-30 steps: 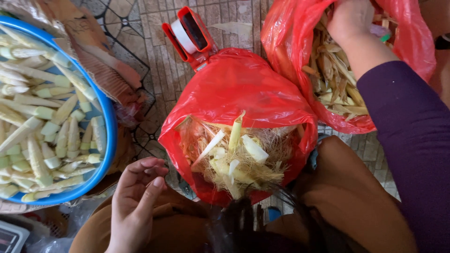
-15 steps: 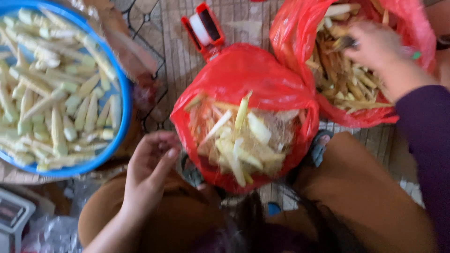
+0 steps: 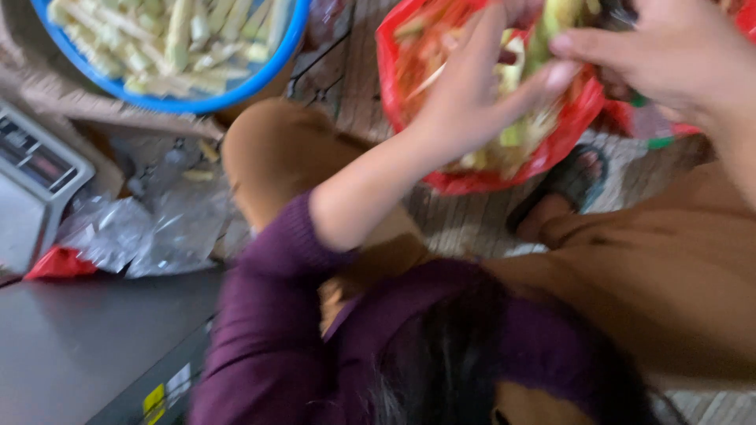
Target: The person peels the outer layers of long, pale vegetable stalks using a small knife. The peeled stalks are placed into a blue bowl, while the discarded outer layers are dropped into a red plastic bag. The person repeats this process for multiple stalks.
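Green husk (image 3: pixel 551 31) sat between both hands, left (image 3: pixel 472 94) at nine o'clock, right (image 3: pixel 661 55) at three, pinching it; peeling over the red bag (image 3: pixel 504 169) seemed wisest.

Both hands meet at the upper right of the frame, the left hand (image 3: pixel 472 94) and the right hand (image 3: pixel 669 55) close together over the red bag (image 3: pixel 488 169), so little room is left between them above the bag's mouth. The blue basin (image 3: pixel 189 98) of pale strips fills the upper left. Between basin and bag runs a narrow open strip of woven floor mat (image 3: pixel 354 86) at the upper middle. The bent knee (image 3: pixel 276 157) blocks the centre. At the left edge a scale (image 3: pixel 31 181) and crumpled clear plastic (image 3: pixel 150 228) crowd the floor. The grey flat surface (image 3: pixel 87 346) at the lower left lies open.
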